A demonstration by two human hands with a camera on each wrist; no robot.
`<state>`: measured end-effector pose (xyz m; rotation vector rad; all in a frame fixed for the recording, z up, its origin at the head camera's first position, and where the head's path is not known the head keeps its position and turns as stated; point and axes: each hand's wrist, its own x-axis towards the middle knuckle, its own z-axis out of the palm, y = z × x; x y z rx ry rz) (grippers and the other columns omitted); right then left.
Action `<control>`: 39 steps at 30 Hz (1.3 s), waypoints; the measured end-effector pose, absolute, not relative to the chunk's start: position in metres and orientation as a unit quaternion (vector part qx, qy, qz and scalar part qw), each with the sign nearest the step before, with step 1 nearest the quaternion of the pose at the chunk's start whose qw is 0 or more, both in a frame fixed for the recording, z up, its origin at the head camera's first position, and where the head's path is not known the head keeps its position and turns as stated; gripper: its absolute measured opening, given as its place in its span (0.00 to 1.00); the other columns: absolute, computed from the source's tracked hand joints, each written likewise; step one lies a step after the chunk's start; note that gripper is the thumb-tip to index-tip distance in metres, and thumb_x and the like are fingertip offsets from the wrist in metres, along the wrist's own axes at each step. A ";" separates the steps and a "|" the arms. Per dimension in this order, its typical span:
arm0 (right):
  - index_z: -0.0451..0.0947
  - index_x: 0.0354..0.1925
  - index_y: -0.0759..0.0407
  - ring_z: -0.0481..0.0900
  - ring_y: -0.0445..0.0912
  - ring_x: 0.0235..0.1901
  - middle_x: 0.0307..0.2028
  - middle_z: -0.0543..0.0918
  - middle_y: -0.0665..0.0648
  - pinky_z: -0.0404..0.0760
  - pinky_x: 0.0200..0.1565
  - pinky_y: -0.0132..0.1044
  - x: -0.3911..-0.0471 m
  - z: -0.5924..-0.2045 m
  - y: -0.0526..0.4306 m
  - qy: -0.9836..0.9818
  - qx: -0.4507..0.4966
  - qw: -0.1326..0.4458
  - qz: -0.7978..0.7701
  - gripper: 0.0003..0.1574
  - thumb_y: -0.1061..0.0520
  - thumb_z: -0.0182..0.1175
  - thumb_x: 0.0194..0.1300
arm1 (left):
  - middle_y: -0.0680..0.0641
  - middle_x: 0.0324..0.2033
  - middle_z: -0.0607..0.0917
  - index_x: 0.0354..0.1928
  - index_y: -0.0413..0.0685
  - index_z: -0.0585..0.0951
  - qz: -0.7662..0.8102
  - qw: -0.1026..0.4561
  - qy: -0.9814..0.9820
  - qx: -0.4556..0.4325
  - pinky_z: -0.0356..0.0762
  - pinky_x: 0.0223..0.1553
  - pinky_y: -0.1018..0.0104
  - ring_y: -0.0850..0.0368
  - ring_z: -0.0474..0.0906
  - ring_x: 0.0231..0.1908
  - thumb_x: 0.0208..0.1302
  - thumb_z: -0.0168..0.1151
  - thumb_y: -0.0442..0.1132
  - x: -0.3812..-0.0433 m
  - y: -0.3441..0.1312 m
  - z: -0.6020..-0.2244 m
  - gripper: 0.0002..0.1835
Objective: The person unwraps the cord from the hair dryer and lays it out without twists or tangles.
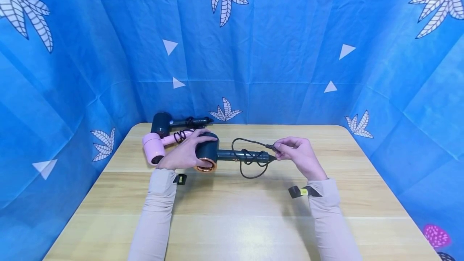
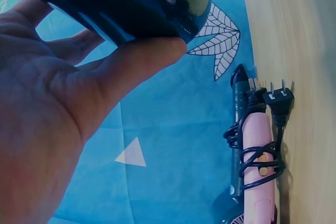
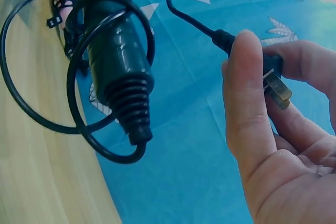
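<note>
My left hand [image 1: 184,154] grips the round head of a dark green hair dryer [image 1: 225,155] with a copper-coloured rim [image 1: 213,167]. The dryer is held above the table with its handle pointing right. In the left wrist view, the thumb lies along the underside of the dryer's head [image 2: 147,11]. My right hand [image 1: 301,154] pinches the two-pin plug [image 3: 272,65] between thumb and fingers, its metal prongs showing. The black cord [image 3: 72,98] hangs in loose loops around the handle [image 3: 119,51] and runs up to the plug.
Left of the held dryer, a pink hair dryer [image 1: 152,148] lies on the wooden table [image 1: 239,228], its cord wound round the handle. Behind it lies another dark green hair dryer [image 1: 161,123], also wrapped. A blue patterned curtain [image 1: 290,43] surrounds the table's back and sides.
</note>
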<state>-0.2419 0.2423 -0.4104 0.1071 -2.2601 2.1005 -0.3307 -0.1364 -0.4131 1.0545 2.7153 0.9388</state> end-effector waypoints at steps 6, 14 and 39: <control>0.78 0.53 0.80 0.88 0.41 0.32 0.35 0.89 0.51 0.90 0.43 0.38 -0.238 -0.407 0.240 -0.751 0.051 0.010 0.658 0.21 0.63 0.63 0.71 | 0.45 0.78 0.59 0.69 0.66 0.77 0.306 0.038 0.888 0.342 0.76 0.63 0.34 0.32 0.66 0.71 0.47 0.83 0.50 -0.331 -0.137 -0.414 0.43; 0.79 0.52 0.80 0.88 0.42 0.30 0.36 0.90 0.54 0.90 0.42 0.40 -0.236 -0.406 0.237 -0.757 0.079 -0.023 0.648 0.21 0.62 0.65 0.69 | 0.44 0.78 0.59 0.69 0.66 0.76 0.307 0.029 0.885 0.348 0.77 0.62 0.34 0.33 0.67 0.70 0.48 0.83 0.51 -0.334 -0.142 -0.415 0.44; 0.79 0.53 0.78 0.89 0.45 0.33 0.41 0.90 0.57 0.90 0.41 0.41 -0.244 -0.421 0.242 -0.772 0.098 -0.140 0.613 0.22 0.61 0.66 0.68 | 0.45 0.75 0.62 0.68 0.64 0.77 0.329 0.008 0.881 0.341 0.78 0.63 0.39 0.35 0.67 0.69 0.47 0.85 0.48 -0.335 -0.150 -0.411 0.43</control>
